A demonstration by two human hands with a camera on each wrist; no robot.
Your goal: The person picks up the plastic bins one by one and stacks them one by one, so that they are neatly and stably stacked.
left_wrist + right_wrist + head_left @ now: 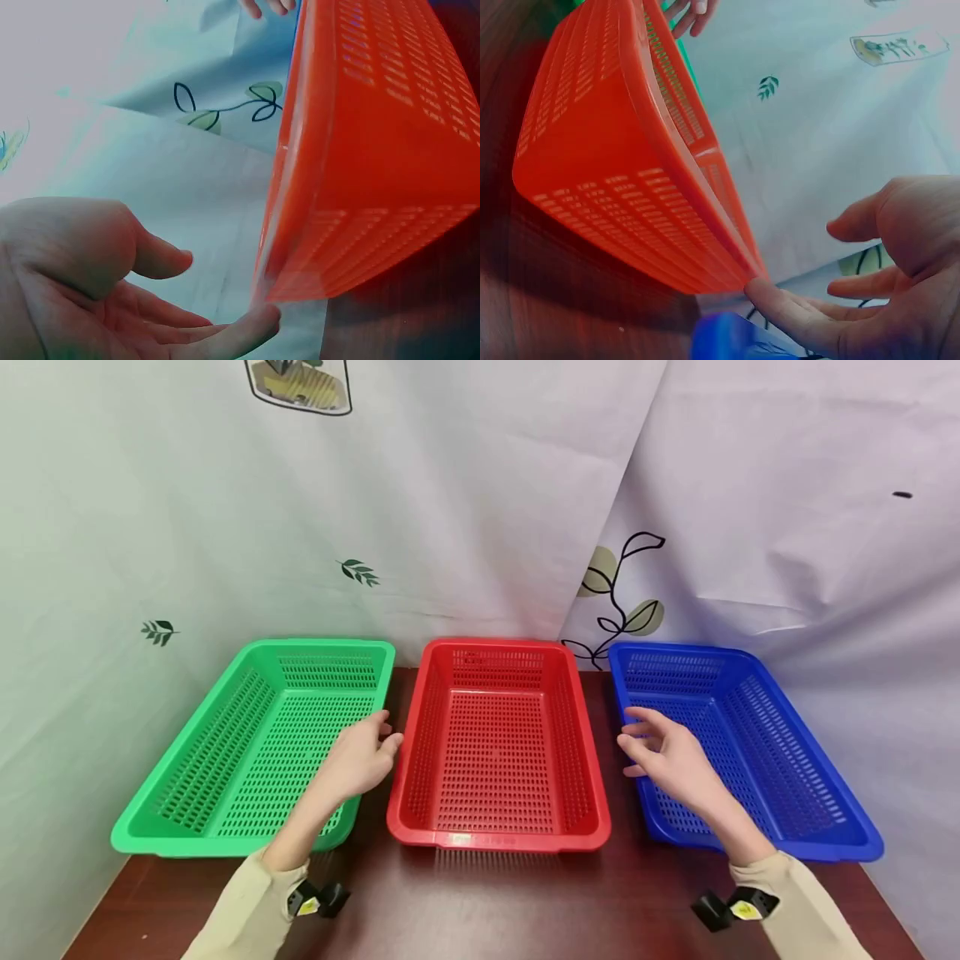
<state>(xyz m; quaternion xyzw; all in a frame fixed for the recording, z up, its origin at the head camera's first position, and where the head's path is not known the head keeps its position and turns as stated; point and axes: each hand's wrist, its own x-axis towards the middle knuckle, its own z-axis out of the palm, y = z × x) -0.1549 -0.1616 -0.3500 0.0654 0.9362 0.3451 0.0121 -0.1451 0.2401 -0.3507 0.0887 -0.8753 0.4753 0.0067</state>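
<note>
My left hand (362, 758) hovers over the right side of a green basket (232, 718), its thumb and fingers apart and holding nothing. My right hand (663, 756) is over the left side of a blue basket (806, 777), also holding nothing, fingers loosely bent. Between them sits a red basket (495, 760) with perforated walls and nothing inside. In the left wrist view, the palm and spread thumb (161, 255) show beside the red basket's wall (390, 135). The right wrist view has the fingers (795, 311) near the red basket's rim (664, 142).
All three baskets stand in a row on a dark reddish-brown table (495, 910). Behind them hangs a pale cloth (465, 510) printed with leaves. Dark devices are strapped at both wrists, over pale sleeves (243, 910).
</note>
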